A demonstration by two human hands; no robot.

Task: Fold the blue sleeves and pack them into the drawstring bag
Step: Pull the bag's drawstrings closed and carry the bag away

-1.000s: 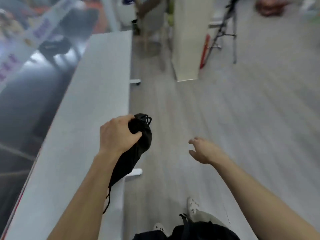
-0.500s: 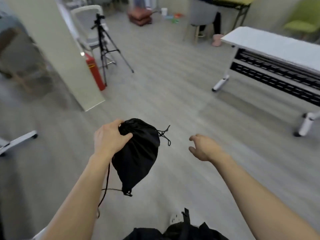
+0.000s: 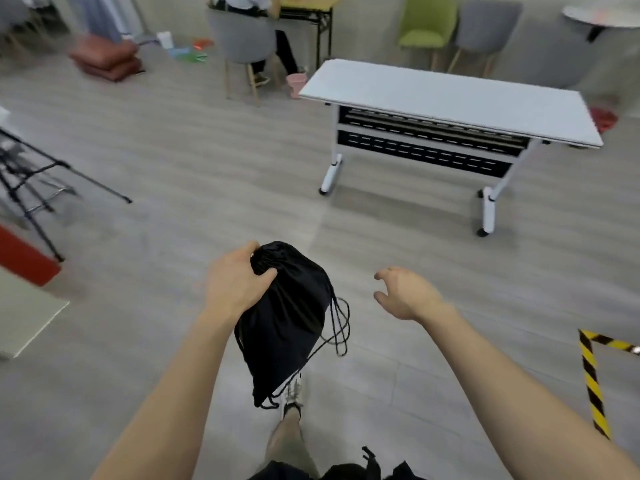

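Observation:
A black drawstring bag (image 3: 287, 323) hangs over the floor in the lower middle of the head view, bulging, its mouth gathered shut. My left hand (image 3: 235, 285) grips the bag at its gathered top. Black cords (image 3: 339, 327) loop loose down the bag's right side. My right hand (image 3: 405, 296) hovers to the right of the bag, apart from it, fingers loosely spread and holding nothing. No blue sleeves show; whatever fills the bag is hidden.
A white folding table (image 3: 450, 102) on castors stands ahead to the right. A tripod (image 3: 31, 188) and a red object (image 3: 24, 258) are at the left. A seated person on a grey chair (image 3: 246, 43), floor cushions (image 3: 107, 57), green and grey chairs lie farther back. Yellow-black tape (image 3: 592, 379) marks the floor.
My view has swung right, away from the long white table beside me, toward the open room and the folding table. The bag stays in my left hand and hangs fuller; the right hand stays empty.

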